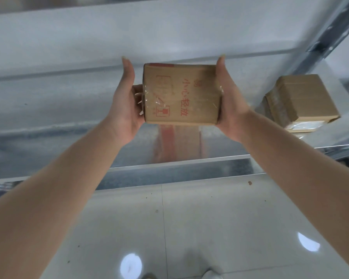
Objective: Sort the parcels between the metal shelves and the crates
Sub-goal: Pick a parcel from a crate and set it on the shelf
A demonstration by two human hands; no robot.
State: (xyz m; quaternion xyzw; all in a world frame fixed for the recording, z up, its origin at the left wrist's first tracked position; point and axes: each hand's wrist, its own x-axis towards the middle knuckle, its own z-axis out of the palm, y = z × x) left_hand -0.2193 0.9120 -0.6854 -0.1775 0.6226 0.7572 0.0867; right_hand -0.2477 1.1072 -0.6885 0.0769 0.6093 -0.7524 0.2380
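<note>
A brown cardboard parcel with red printed characters and clear tape sits on the shiny metal shelf, its reflection showing on the shelf in front of it. My left hand presses flat against its left side, with the fingers stretched upward. My right hand presses against its right side in the same way. Both arms reach forward over the shelf's front edge. No crates are in view.
A second taped cardboard parcel lies on the same shelf at the right, beside a slotted metal upright. The shelf's front rail runs across the middle. Below is a glossy tiled floor with my shoes at the bottom edge.
</note>
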